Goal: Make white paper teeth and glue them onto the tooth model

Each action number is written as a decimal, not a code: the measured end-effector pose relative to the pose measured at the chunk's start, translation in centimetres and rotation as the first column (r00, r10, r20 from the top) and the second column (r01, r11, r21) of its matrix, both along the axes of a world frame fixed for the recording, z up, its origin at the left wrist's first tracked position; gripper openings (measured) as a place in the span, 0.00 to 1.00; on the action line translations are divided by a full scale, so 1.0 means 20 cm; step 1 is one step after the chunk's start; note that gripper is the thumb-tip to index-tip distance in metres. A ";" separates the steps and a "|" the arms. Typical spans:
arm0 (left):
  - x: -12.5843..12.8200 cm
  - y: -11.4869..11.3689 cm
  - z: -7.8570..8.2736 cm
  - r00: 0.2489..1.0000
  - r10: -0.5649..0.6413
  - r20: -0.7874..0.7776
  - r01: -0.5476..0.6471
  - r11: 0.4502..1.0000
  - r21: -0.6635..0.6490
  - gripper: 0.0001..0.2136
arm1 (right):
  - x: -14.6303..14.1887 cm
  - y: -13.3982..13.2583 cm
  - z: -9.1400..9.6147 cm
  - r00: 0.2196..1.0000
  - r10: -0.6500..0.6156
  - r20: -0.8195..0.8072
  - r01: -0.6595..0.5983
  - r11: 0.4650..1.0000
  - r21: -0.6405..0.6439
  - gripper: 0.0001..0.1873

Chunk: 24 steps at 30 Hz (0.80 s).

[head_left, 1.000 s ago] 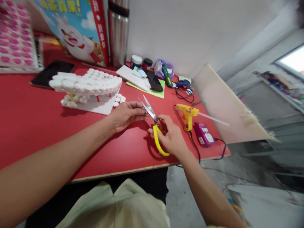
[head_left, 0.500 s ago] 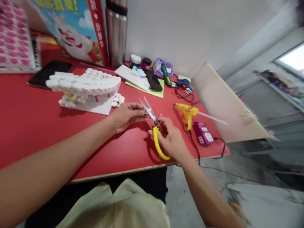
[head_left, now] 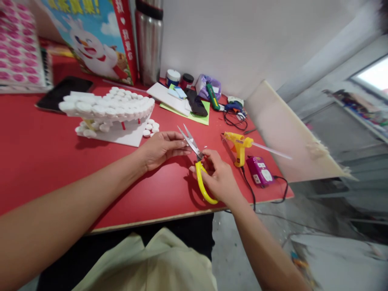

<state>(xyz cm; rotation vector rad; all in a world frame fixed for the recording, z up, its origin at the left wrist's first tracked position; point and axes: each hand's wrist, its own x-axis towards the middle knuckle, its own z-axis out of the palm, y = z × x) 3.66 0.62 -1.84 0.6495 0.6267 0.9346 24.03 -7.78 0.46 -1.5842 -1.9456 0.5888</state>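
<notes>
My right hand (head_left: 220,178) is closed on the yellow handles of a pair of scissors (head_left: 200,171), whose blades are parted and point away to the left. My left hand (head_left: 165,149) pinches a small white piece (head_left: 190,141) at the blades; its shape is mostly hidden by the fingers and the metal. Left of that hand, several white round pieces (head_left: 148,130) lie beside a model (head_left: 112,106) covered in white discs. Red and yellow supports hold the model's upper part over a white base board (head_left: 127,137).
A yellow glue gun (head_left: 239,147) stands right of my hands, near a purple power socket (head_left: 260,171) with cables. Behind are white sheets (head_left: 169,98), a green cutter (head_left: 212,97), paint jars (head_left: 172,76), a steel flask (head_left: 149,44) and a picture box (head_left: 93,40). A dark tablet (head_left: 63,91) lies left.
</notes>
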 end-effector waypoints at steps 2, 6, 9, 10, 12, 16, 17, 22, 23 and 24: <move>0.00 0.00 0.00 1.000 -0.013 -0.009 0.013 1.000 0.018 0.08 | 0.00 0.00 0.02 0.998 -0.006 0.064 0.007 1.000 -0.014 0.25; 0.00 0.00 0.01 0.999 -0.024 -0.034 0.025 0.999 0.041 0.08 | -0.03 0.02 0.05 0.978 0.009 0.209 0.005 0.998 -0.066 0.36; 0.00 -0.01 0.01 0.999 -0.017 -0.037 0.019 0.999 0.043 0.08 | -0.05 0.03 0.04 0.974 -0.006 0.225 0.022 0.998 -0.066 0.34; 0.00 -0.01 0.01 0.999 -0.022 -0.036 0.024 0.999 0.041 0.08 | -0.06 0.03 0.04 0.974 -0.019 0.227 0.032 0.998 -0.056 0.33; 0.00 -0.01 0.01 0.999 -0.031 -0.032 0.032 0.999 0.032 0.08 | -0.06 0.03 0.03 0.972 -0.033 0.233 0.043 0.998 -0.040 0.30; 0.01 -0.02 0.01 1.000 -0.025 -0.016 0.025 1.000 0.017 0.08 | -0.05 0.02 0.02 0.976 -0.020 0.218 0.028 0.999 -0.031 0.27; 0.01 -0.02 0.01 1.000 -0.027 -0.012 0.027 1.000 0.015 0.08 | -0.05 0.02 0.02 0.977 -0.019 0.210 0.026 0.999 -0.031 0.27; 0.01 -0.02 0.03 1.000 -0.017 -0.004 0.017 1.000 -0.022 0.08 | -0.05 0.02 0.02 0.989 -0.016 0.145 0.016 1.000 0.002 0.26; 0.01 -0.01 0.03 1.000 -0.012 -0.003 0.011 1.000 -0.029 0.08 | -0.05 0.02 0.02 0.991 -0.018 0.130 0.016 1.000 0.011 0.26; 0.01 -0.01 0.03 1.000 -0.008 -0.003 0.007 0.999 -0.034 0.09 | -0.05 0.02 0.02 0.993 -0.021 0.115 0.019 1.000 0.018 0.25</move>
